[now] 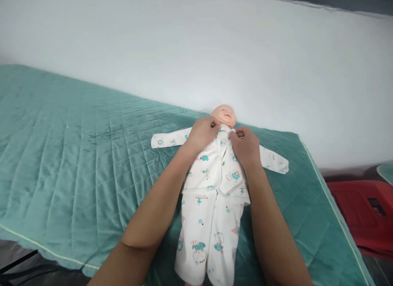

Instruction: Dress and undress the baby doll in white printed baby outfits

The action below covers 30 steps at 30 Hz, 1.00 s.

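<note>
A baby doll [226, 114] lies on its back, head toward the wall, in a white printed shirt [205, 171] and matching white pants [198, 232]. Both shirt sleeves stretch out sideways on the bed cover. At the neckline, my left hand [204, 132] pinches the collar edge on the left side. Across from it, my right hand [246, 146] has its fingers closed on the collar at the right side. Down the shirt's front, the two edges meet, with small buttons showing near the middle. My forearms lie on either side of the doll's body.
A green quilted cover [76, 155] spreads beneath the doll over the bed. The white wall [184, 44] runs along the far edge. On the floor to the right stands a red plastic object [362, 212]. A dark thin leg or bar [18, 261] shows at lower left.
</note>
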{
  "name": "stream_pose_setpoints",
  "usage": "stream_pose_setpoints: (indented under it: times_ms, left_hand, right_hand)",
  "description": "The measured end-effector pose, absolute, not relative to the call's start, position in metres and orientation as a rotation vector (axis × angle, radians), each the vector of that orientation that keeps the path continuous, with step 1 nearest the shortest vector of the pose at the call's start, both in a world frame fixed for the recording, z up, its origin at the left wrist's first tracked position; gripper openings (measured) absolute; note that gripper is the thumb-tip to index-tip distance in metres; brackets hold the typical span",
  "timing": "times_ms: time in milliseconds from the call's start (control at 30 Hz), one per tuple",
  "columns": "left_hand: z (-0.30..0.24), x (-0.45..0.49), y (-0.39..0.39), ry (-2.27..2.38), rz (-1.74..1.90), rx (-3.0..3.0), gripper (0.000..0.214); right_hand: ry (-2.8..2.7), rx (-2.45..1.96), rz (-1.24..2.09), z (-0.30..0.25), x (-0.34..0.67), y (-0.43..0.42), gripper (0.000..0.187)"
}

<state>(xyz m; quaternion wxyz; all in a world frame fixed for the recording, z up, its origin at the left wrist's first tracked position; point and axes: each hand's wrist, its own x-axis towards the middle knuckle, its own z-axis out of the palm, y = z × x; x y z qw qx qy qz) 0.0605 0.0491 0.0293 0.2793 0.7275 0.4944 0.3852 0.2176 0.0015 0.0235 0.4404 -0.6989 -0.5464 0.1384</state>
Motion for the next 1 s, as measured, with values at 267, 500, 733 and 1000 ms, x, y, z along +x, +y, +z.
stream_pose_setpoints:
  times_ms: [267,500,733,1000]
  left_hand:
    - [0.034,0.070,0.044,1.107,1.260,1.795,0.008]
    - [0.030,0.069,0.044,1.016,1.133,1.919,0.012]
    - [0.026,0.065,0.046,1.041,1.087,2.010,0.020]
    - [0.030,0.067,0.040,1.096,1.062,2.026,0.026]
  right_hand:
    - [-1.151,-1.473,0.727,0.028,0.224,0.008,0.017]
    - [-1.229,-1.388,0.678,0.030,0.211,0.004,0.018]
    - [-1.313,-1.291,0.804,0.025,0.217,0.005,0.024]
    - [-1.300,-1.313,0.909,0.028,0.215,0.003,0.031]
